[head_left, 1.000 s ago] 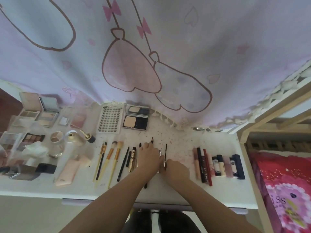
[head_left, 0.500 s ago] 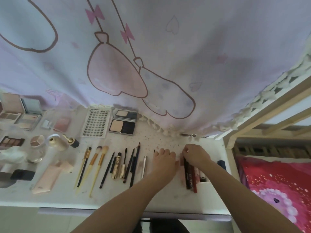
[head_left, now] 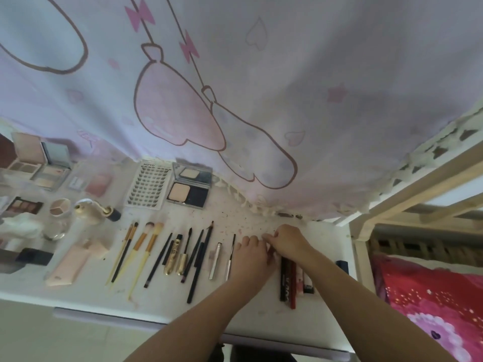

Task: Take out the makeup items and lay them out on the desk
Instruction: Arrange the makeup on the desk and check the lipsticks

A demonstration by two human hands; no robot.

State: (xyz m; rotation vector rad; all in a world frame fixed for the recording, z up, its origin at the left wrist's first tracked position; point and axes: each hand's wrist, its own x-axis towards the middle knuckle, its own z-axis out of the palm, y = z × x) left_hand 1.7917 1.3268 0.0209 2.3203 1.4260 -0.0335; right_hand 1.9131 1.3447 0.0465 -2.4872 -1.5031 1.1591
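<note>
One white desk (head_left: 248, 309) carries the makeup. Far left lie two open palettes (head_left: 39, 163) and one powder compact (head_left: 190, 189); four bristle brushes (head_left: 141, 246) lie nearer. Left hand (head_left: 251, 257) rests flat, fingers relaxed, beside right hand (head_left: 287, 241), whose curled fingers touch the lipsticks (head_left: 290, 280); its grip cannot be told.

White desk (head_left: 261, 309): makeup items laid flat in rows.
Back row: open powder compact (head_left: 188, 189), mirror lid raised; false-lash tray (head_left: 149, 185) just left of it; open palettes (head_left: 39, 163) far left.
Front row: four gold-ferrule brushes (head_left: 141, 246), handles toward desk edge; gold mascara tube (head_left: 173, 257); dark pencils (head_left: 198, 257), some overlapping; silver pen-like item (head_left: 215, 260); thin liner brush (head_left: 230, 254).
Right group: black and red tubes (head_left: 287, 280), side by side, touching.
Front left: pink tube (head_left: 68, 265).
</note>
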